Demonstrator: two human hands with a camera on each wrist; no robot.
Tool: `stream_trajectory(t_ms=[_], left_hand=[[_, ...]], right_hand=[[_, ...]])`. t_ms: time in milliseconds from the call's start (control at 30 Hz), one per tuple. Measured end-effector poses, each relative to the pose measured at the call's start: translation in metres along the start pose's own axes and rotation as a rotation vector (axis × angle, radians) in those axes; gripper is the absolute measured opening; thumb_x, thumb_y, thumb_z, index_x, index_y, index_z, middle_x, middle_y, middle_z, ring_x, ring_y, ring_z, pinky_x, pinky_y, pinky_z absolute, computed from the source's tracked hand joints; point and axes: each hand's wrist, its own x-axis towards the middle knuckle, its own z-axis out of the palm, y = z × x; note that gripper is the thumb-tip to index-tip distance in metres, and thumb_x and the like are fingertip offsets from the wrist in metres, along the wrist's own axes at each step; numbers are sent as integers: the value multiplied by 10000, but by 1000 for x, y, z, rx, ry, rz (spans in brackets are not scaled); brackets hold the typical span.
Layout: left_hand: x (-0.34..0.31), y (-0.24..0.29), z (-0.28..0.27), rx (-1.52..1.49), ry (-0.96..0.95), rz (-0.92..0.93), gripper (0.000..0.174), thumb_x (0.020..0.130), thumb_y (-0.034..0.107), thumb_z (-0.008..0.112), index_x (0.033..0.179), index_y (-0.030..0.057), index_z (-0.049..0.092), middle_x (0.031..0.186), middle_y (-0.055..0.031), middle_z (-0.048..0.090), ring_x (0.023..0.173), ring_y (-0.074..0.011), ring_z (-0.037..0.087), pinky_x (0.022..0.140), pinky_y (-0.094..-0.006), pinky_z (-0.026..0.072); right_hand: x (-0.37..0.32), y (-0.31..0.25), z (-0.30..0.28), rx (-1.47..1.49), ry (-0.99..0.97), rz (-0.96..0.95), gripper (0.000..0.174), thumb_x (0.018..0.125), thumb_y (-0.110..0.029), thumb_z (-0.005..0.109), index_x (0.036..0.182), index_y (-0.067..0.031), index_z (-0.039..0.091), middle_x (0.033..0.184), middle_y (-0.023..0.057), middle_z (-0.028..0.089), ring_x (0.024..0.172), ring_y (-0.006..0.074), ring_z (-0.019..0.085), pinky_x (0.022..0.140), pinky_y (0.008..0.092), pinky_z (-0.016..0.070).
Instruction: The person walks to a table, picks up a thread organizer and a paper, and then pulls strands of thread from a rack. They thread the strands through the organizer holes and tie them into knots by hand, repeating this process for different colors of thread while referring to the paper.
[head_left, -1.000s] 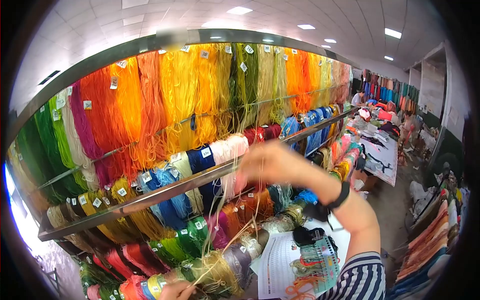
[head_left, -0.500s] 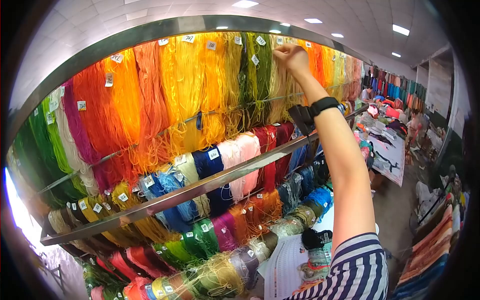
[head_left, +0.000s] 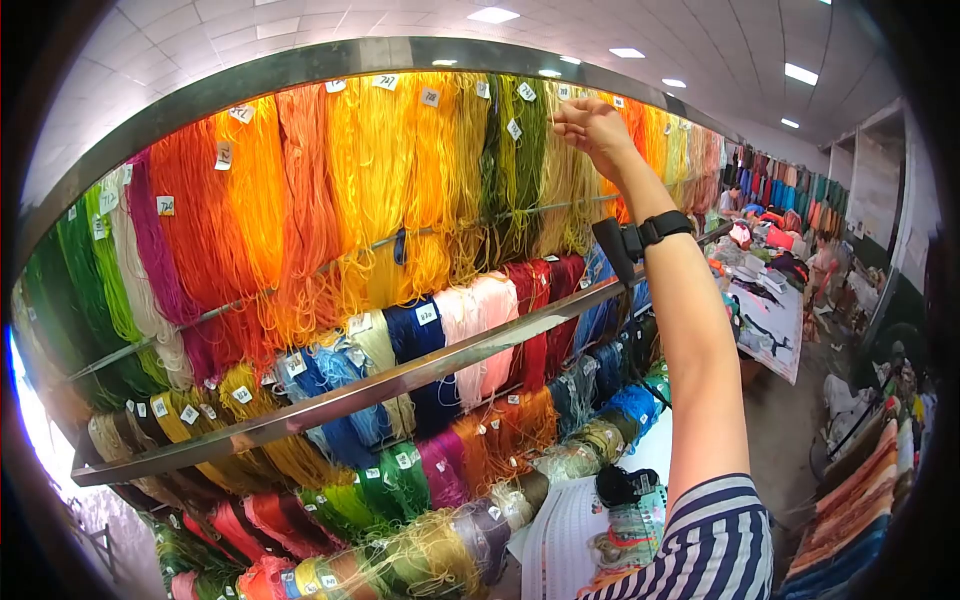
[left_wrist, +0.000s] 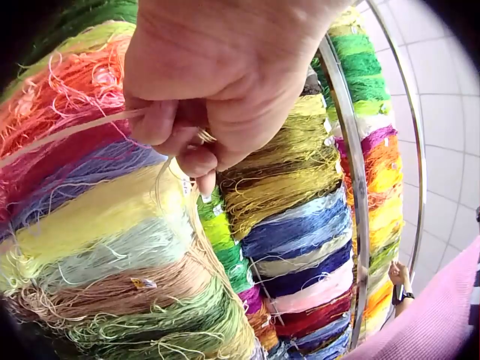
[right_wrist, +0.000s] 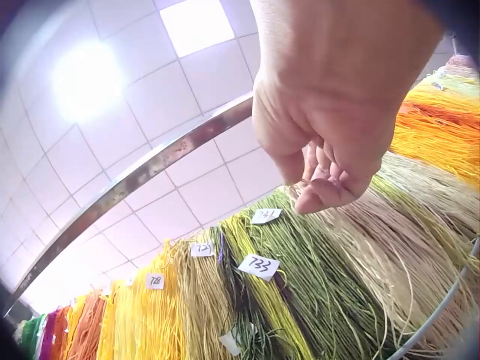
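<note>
Near the top of the rack, my right hand point(head_left: 598, 132) is raised in front of a beige thread hank point(head_left: 565, 190). In the right wrist view the fingers of this hand point(right_wrist: 322, 120) are curled, thumb against fingertips, pinching a thin pale strand just above the beige threads point(right_wrist: 375, 232). Green hanks point(right_wrist: 315, 277) with paper number tags hang beside it. The left wrist view has my left hand point(left_wrist: 217, 75) curled round a pale thread point(left_wrist: 71, 140), which stretches off to the left, above yellow and coral hanks. The head view does not include my left hand.
A metal rail point(head_left: 400, 382) crosses in front of the lower rows of hanks. Below my right arm lie printed sheets point(head_left: 560, 535) with thread samples. Further right stand a table point(head_left: 765, 320) with materials and, in the far background, a person point(head_left: 731, 200).
My right hand has risen from the middle rail to the upper row of hanks, its fingers now tucked at the beige one. My left hand has dropped out of the head view.
</note>
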Motion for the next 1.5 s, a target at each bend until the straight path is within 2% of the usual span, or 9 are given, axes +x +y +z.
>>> stream_trajectory(t_ms=[133, 300, 700, 833, 933, 1000, 1333, 1400, 1500], left_hand=[[5, -8, -9, 59, -67, -86, 413, 967, 191, 538, 1321, -22, 522, 1125, -66, 624, 1013, -145, 544, 886, -299, 449], [6, -17, -12, 95, -63, -56, 342, 970, 206, 542, 1218, -24, 591, 1032, -37, 640, 923, -132, 561, 794, -284, 466], [-10, 31, 3, 88, -61, 60, 345, 989, 223, 500, 1215, -27, 577, 902, -38, 610, 771, -133, 528, 672, -284, 443], [-10, 14, -4, 68, -139, 27, 371, 998, 236, 467, 1270, -5, 543, 873, -45, 592, 739, -135, 509, 652, -290, 432], [-4, -14, -20, 75, -227, -50, 362, 1000, 240, 462, 1279, 27, 550, 890, -77, 618, 773, -124, 525, 697, -294, 432], [8, -51, -16, -258, -102, -125, 299, 987, 283, 523, 757, 93, 540, 577, -67, 589, 390, -138, 471, 377, -228, 343], [8, -36, 20, -256, -431, -185, 288, 1010, 306, 476, 817, 105, 547, 608, -28, 598, 408, -55, 427, 367, -175, 270], [4, -25, 33, -235, -491, -183, 283, 1008, 309, 481, 828, 103, 555, 606, -24, 592, 413, -55, 427, 374, -172, 271], [0, -12, 59, -239, -510, -168, 296, 1004, 325, 491, 820, 102, 555, 579, -9, 557, 420, -59, 421, 391, -174, 278]], right_hand=[[9, 0, 11, -169, 63, -40, 274, 851, -239, 729, 1023, -56, 620, 847, -5, 593, 655, 56, 524, 554, 201, 396], [21, 5, 14, -311, 139, -177, 184, 785, -243, 779, 851, -96, 690, 645, -65, 504, 550, 36, 400, 466, 229, 277], [-25, -1, 1, 37, 120, -84, 127, 881, -177, 677, 836, -59, 679, 691, -22, 589, 614, 44, 507, 542, 220, 366], [-106, -20, -25, -181, 11, -117, 164, 900, -212, 664, 848, -57, 684, 678, -43, 561, 590, 45, 477, 540, 211, 358], [-193, -24, -44, -401, 274, -127, 174, 886, -231, 686, 871, -57, 689, 669, -64, 537, 557, 36, 430, 515, 206, 320], [-252, -20, -79, -326, 403, 5, 183, 873, -243, 702, 895, -62, 699, 673, -80, 530, 558, 24, 403, 504, 205, 285], [-531, -69, -225, -480, 1036, 267, 122, 841, -162, 723, 879, -47, 708, 769, -58, 580, 692, 39, 455, 609, 199, 312], [-572, -96, -229, -676, 972, -67, 122, 847, -155, 682, 893, -44, 703, 826, -38, 607, 784, 49, 497, 699, 202, 336], [-612, -146, -218, -360, 1143, -160, 161, 892, -111, 564, 987, -21, 658, 1022, 35, 645, 912, 95, 536, 773, 238, 389]])
